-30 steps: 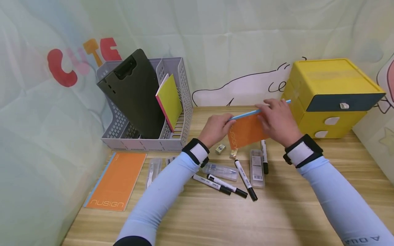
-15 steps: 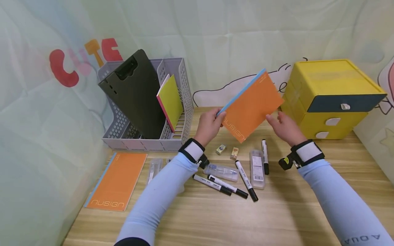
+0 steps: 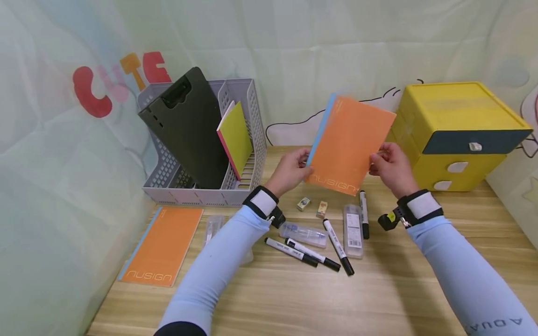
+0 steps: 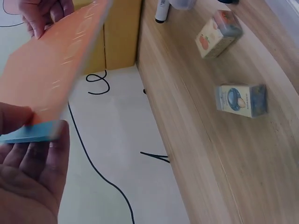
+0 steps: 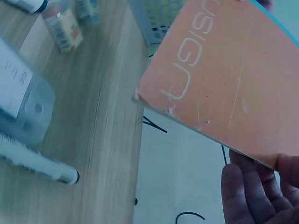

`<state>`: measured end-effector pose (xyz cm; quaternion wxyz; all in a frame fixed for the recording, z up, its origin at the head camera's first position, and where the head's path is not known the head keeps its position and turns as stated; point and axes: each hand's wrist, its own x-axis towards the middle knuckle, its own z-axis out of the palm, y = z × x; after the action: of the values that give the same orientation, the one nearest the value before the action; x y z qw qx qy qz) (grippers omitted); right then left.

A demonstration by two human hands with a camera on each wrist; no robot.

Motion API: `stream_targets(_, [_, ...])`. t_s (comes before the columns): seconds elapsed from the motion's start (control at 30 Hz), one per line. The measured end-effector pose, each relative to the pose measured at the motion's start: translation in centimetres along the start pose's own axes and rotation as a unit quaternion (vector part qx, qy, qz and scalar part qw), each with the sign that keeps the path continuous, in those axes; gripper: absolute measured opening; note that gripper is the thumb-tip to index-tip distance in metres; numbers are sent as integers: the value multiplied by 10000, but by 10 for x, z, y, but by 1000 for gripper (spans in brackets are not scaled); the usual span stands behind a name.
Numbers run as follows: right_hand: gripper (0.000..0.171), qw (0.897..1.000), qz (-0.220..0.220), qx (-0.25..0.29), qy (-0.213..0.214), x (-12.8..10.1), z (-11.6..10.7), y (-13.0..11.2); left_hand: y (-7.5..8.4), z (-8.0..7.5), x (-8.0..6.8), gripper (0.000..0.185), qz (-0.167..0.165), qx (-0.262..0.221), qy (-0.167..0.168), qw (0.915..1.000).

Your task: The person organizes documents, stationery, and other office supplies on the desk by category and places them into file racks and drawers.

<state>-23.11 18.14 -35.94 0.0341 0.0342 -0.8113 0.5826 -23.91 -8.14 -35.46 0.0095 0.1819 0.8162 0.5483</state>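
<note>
Raised above the table in the head view is an orange notebook (image 3: 350,144) with a blue spine and "NUSIGN" along its lower edge. My left hand (image 3: 291,171) pinches the blue spine near the lower corner, thumb on the cover and fingers behind, as the left wrist view shows. At the opposite edge my right hand (image 3: 392,169) pinches the notebook, its thumb (image 5: 288,169) on the front and its fingers underneath. A second orange notebook (image 3: 161,245) lies flat at the table's left. Below the held notebook rest two small boxed erasers (image 3: 303,204).
A grey file organizer (image 3: 201,197) holds a black clipboard (image 3: 191,135) and a yellow-green notebook (image 3: 236,140). At the back right stands a yellow drawer box (image 3: 462,105). Several markers (image 3: 338,247) and clear plastic cases (image 3: 353,231) lie across the middle of the table.
The notebook has turned from nearly edge-on to upright, its cover facing me. My right hand left the spine and now grips the opposite edge; my left hand kept hold of the spine.
</note>
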Motion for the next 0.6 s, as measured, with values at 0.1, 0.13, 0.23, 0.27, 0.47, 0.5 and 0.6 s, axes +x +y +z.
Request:
stream_targets(0.1, [40, 9990, -180, -394, -141, -2, 1, -4, 4, 0, 1, 38, -130, 20, -76, 9999])
stream_targets(0.13, [40, 9984, -219, -486, -195, -3, 1, -6, 5, -1, 1, 37, -163, 5, -50, 9999])
stream_targets(0.23, [40, 9970, -311, -637, -305, -4, 3, -10, 7, -4, 0, 35, -160, 87, 76, 9998])
stream_targets(0.27, [39, 9965, -332, -698, -317, -4, 3, -10, 7, -5, 0, 36, -163, 49, 87, 9998])
stream_targets(0.47, [34, 9886, -433, -1354, -503, -4, 5, -12, 7, -12, 1, 36, -135, -225, 156, 9995])
stream_targets(0.5, [34, 9876, -423, -1409, -552, -4, 5, -13, 7, -14, 1, 35, -107, -273, 177, 9994])
stream_targets(0.6, [38, 9837, -416, -1589, -732, -4, 3, -13, 9, -19, 0, 34, -20, -377, 224, 9990])
